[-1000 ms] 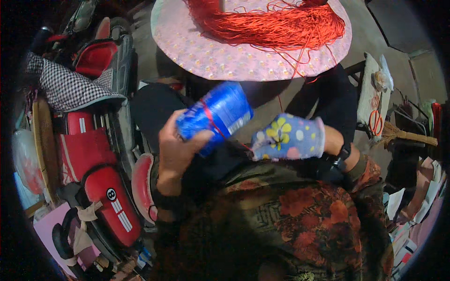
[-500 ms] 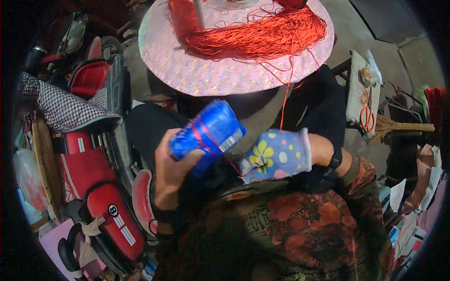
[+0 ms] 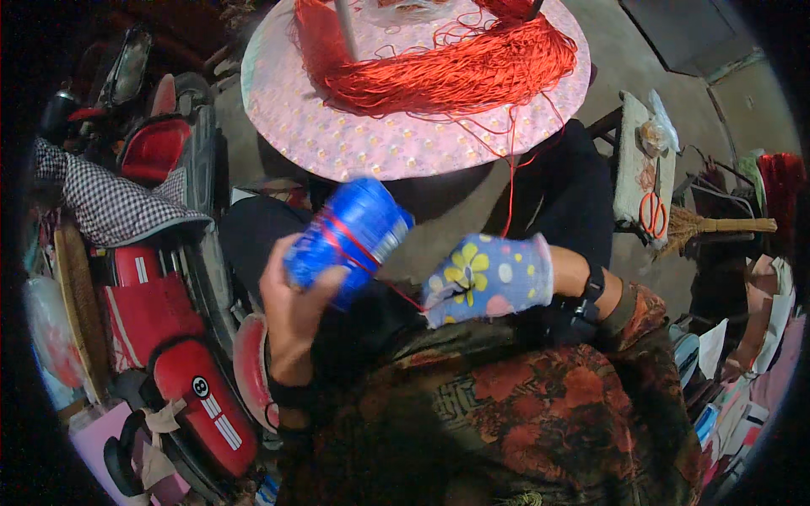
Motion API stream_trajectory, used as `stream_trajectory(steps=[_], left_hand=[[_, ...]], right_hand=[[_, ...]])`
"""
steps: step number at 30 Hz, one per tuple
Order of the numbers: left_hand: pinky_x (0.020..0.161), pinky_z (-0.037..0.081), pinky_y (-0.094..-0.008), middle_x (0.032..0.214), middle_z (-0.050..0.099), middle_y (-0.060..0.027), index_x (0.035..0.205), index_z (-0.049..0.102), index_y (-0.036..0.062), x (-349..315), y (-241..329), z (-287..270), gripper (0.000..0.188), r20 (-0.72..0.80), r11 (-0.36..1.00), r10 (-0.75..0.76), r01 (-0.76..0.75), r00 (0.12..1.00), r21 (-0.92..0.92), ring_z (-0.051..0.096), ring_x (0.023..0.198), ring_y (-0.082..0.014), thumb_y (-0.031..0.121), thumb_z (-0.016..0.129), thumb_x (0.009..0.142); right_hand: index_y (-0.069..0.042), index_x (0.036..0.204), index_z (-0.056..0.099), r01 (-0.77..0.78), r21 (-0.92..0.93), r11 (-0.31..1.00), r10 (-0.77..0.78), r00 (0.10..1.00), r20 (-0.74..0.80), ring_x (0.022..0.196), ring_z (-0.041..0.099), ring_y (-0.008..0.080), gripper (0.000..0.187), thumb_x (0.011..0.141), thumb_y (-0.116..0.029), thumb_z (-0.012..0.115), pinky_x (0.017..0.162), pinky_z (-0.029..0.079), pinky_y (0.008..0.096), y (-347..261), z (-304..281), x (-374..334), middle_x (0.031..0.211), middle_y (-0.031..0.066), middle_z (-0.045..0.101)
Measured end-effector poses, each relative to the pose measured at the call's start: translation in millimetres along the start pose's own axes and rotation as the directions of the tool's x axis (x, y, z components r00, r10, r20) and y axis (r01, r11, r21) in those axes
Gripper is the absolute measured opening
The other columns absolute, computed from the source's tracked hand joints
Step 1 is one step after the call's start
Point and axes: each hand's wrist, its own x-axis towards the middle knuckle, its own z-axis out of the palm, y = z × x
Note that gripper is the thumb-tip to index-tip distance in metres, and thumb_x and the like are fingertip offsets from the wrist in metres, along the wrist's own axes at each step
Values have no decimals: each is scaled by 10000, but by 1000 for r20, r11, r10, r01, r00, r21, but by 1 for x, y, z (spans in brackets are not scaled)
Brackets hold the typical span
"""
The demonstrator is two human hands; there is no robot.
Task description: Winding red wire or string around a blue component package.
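Note:
My left hand [image 3: 295,308] is wrapped round a blue plastic-wrapped pack [image 3: 350,240], roughly cylindrical, tilted, with several turns of red cord [image 3: 348,242] about its middle. My right hand [image 3: 489,280] is inside a blue-grey cloth cover with yellow flowers and pale dots, so its separate fingers are hidden. Red cord enters the covered hand from above and leaves its left tip toward the pack. From there the strand rises to a big loose skein of red cord [image 3: 456,76] on the round table [image 3: 371,148], looped round upright posts [image 3: 346,29].
At right, orange-handled scissors [image 3: 652,215] lie on a pale-covered bench [image 3: 629,169] beside a small plastic bag [image 3: 662,131]. A straw broom [image 3: 717,225] is beyond. A red-and-black ride-on vehicle [image 3: 202,405] and a checked cloth [image 3: 126,198] crowd the left.
My left hand and the blue pack have moved left and turned slightly. My right hand has shifted a little left, still with the cord running through it. The whole view has moved slightly.

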Motion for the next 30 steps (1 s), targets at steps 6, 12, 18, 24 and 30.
stream_trajectory(steps=[6,12,18,24,30], left_hand=[[850,460,-295,1032,614,-36,1084,603,7,-8,11,1,573,575,938,-293,113,764,329,575,931,-137,210,830,599],[876,455,-304,1037,608,-59,1214,495,-34,-20,17,31,626,103,940,-207,227,973,-253,585,961,-160,288,732,733],[761,490,-277,949,625,-50,1103,569,-7,-12,-10,25,505,21,934,-18,10,1000,357,596,824,-126,200,791,700],[741,489,-271,881,645,-38,1021,624,7,-2,12,23,412,459,873,-344,98,819,478,590,792,-103,156,804,681],[787,476,-278,922,644,-43,1055,613,2,5,16,27,500,587,910,-353,121,729,397,588,837,-114,149,817,623]], right_hand=[[-31,917,662,-243,130,961,257,961,-105,728,583,86,152,856,-170,658,663,490,271,18,-33,23,804,48,661],[-48,978,664,-372,316,873,392,920,-3,648,650,170,259,928,-283,567,608,524,301,9,8,-1,784,68,674],[-98,942,665,-144,-708,691,279,957,77,770,657,277,233,717,-142,625,666,521,369,-21,0,16,828,101,659],[-125,726,638,-22,-325,945,13,1000,-29,662,626,323,111,628,-120,691,586,485,395,-11,-26,19,700,107,640],[-92,832,672,-50,-116,992,41,996,-82,742,630,263,215,729,-271,733,691,492,346,1,-38,7,784,77,646]])
